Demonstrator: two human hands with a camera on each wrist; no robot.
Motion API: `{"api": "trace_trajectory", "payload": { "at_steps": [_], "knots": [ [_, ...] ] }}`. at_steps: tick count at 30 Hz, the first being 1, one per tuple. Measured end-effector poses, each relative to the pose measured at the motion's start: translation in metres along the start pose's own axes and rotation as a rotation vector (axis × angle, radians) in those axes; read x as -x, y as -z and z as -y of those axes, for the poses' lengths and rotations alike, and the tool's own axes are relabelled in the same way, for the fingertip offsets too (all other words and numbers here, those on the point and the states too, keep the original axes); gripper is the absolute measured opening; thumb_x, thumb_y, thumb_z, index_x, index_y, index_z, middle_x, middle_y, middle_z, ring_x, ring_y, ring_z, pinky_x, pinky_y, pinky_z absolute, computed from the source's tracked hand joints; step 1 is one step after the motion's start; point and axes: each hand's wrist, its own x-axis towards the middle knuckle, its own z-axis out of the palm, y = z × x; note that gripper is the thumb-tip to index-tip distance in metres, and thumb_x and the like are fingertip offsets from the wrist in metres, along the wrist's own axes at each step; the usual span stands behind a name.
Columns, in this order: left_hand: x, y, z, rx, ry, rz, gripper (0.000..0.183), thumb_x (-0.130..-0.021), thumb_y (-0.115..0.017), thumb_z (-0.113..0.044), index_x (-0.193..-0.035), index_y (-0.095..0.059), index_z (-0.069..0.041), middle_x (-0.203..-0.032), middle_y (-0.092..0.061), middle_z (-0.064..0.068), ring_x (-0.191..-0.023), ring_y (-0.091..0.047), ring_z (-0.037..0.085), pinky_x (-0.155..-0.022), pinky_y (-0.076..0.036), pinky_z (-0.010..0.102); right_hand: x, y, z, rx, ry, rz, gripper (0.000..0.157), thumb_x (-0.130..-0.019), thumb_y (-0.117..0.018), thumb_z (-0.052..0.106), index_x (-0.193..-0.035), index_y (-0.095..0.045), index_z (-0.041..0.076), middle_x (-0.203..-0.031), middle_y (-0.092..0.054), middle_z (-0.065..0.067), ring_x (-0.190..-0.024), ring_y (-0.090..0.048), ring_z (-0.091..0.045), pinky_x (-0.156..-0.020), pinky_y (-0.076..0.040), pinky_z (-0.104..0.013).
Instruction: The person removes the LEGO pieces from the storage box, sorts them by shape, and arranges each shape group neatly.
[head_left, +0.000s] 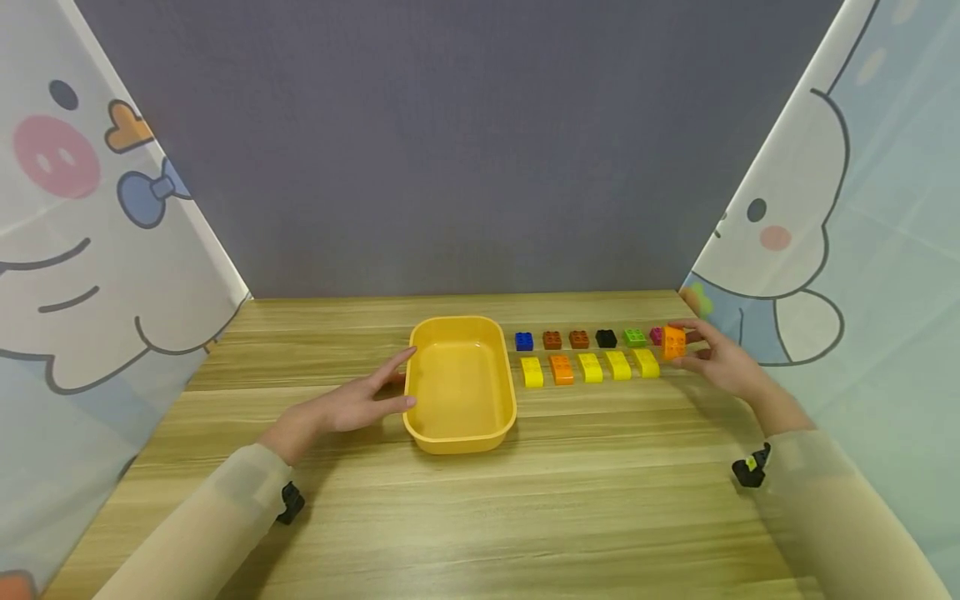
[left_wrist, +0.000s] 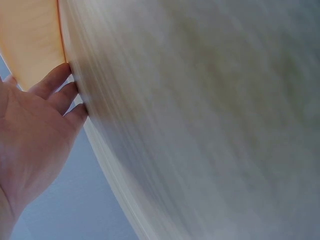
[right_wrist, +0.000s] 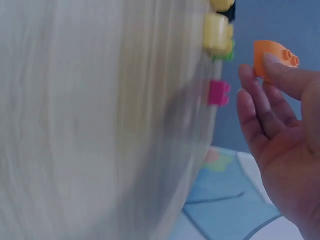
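My right hand [head_left: 727, 365] pinches an orange building block [head_left: 673, 342] between thumb and fingers at the right end of two rows of blocks. In the right wrist view, that block is held off the tabletop, its studs facing away from the table. Just behind it in the head view, a magenta block [head_left: 657, 335] is partly hidden. My left hand [head_left: 347, 407] rests at the left side of a yellow plastic bin [head_left: 459, 447], thumb and fingers spread, with fingertips at the rim. Nothing lies inside the bin.
The back row has a blue block [head_left: 524, 341], two brown ones, a black block [head_left: 606, 338] and a green block [head_left: 634, 337]. In front stand several yellow blocks [head_left: 590, 367] and another orange block [head_left: 561, 369]. A grey panel [head_left: 465, 150] and printed curtains surround the wooden table [head_left: 525, 517].
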Motion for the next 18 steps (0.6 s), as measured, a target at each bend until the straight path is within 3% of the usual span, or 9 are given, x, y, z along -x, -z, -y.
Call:
{"api": "trace_trajectory", "payload": {
  "at_steps": [3, 9, 12, 18],
  "knots": [
    [0.000, -0.001, 0.001, -0.005, -0.001, -0.003, 0.093, -0.107, -0.062, -0.063, -0.177, -0.004, -0.043, -0.175, -0.040, 0.020, -0.163, -0.035, 0.047, -0.128, -0.025, 0.077, -0.001, 0.003, -0.010, 0.055, -0.028, 0.047, 0.066, -0.106, -0.074, 0.013, -0.162, -0.042, 0.000, -0.143, -0.056, -0.037, -0.124, -0.063, -0.054, -0.090, -0.060, -0.037],
    [-0.001, -0.001, 0.002, -0.010, 0.004, -0.004, 0.092, -0.107, -0.060, -0.065, -0.176, -0.003, -0.044, -0.175, -0.040, 0.019, -0.163, -0.035, 0.047, -0.128, -0.025, 0.077, -0.004, 0.003, -0.031, 0.152, -0.060, 0.141, 0.063, -0.107, -0.071, 0.010, -0.161, -0.041, -0.003, -0.131, -0.063, -0.039, -0.115, -0.068, -0.052, -0.093, -0.059, -0.059],
    [-0.002, -0.001, 0.003, -0.014, 0.005, -0.007, 0.092, -0.107, -0.060, -0.066, -0.176, -0.003, -0.045, -0.176, -0.039, 0.019, -0.163, -0.035, 0.047, -0.128, -0.025, 0.077, -0.008, 0.003, -0.038, 0.192, -0.035, 0.178, 0.061, -0.107, -0.069, 0.010, -0.159, -0.042, -0.005, -0.122, -0.068, -0.036, -0.110, -0.069, -0.048, -0.092, -0.058, -0.060],
    [-0.002, -0.002, 0.004, -0.008, 0.004, -0.008, 0.092, -0.107, -0.060, -0.066, -0.176, -0.003, -0.046, -0.176, -0.039, 0.019, -0.163, -0.036, 0.047, -0.129, -0.025, 0.077, -0.010, 0.003, -0.041, 0.262, 0.008, 0.219, 0.057, -0.107, -0.068, 0.009, -0.157, -0.046, -0.010, -0.113, -0.070, -0.026, -0.102, -0.066, -0.034, -0.088, -0.055, -0.048]
  ]
}}
